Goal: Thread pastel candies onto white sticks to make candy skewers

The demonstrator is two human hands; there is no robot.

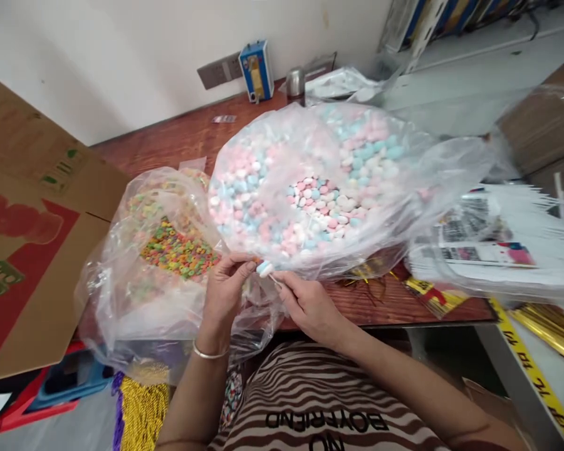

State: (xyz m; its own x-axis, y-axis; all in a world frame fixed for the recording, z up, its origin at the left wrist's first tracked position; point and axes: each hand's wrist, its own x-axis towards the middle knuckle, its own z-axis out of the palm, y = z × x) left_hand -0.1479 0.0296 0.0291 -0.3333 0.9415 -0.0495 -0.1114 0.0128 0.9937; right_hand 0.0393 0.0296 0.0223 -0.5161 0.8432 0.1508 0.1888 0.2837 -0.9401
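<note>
Candy (264, 269) pinched between left hand (225, 283); right hand (310, 307) touching.

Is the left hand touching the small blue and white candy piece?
Touching. In the head view, the left hand pinches the small candy piece at its fingertips; no gap shows between them, and the right hand meets it too.

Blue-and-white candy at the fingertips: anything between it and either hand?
Nothing visible. The left hand pinches the candy directly, and the right hand holds a thin stick up to it, in front of the pastel candy bag.
</note>
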